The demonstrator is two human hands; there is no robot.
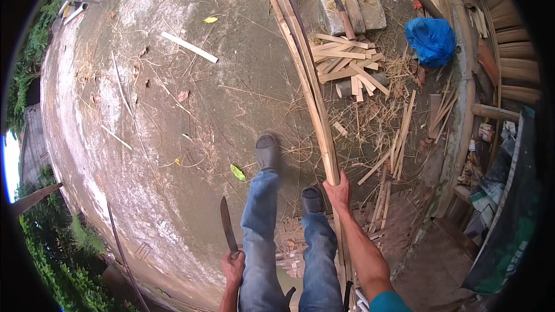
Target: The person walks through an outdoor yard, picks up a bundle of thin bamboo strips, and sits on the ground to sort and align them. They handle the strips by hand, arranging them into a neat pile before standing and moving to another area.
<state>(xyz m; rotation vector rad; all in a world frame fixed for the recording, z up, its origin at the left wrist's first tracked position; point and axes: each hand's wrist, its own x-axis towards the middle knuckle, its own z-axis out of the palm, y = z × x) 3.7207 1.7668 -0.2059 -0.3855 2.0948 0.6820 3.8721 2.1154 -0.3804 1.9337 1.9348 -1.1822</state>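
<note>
My left hand (233, 267) is closed round the handle of a long knife (227, 222), a machete-like blade pointing forward beside my left leg. My right hand (338, 192) grips a long bundle of split bamboo strips (313, 101), which runs from beside my right leg up past the far edge of the view. The strips look pressed together where my fingers wrap them; how many there are I cannot tell. Blade and bamboo are well apart, with both my legs between the two hands.
Short pale wood slats (347, 60) lie heaped right of the bamboo, near a pale block (370, 10) with a second knife (341, 11) on it. A blue plastic bag (430, 41) sits beyond. Shavings litter the floor, and a woven bamboo mat (289, 242) lies by my feet.
</note>
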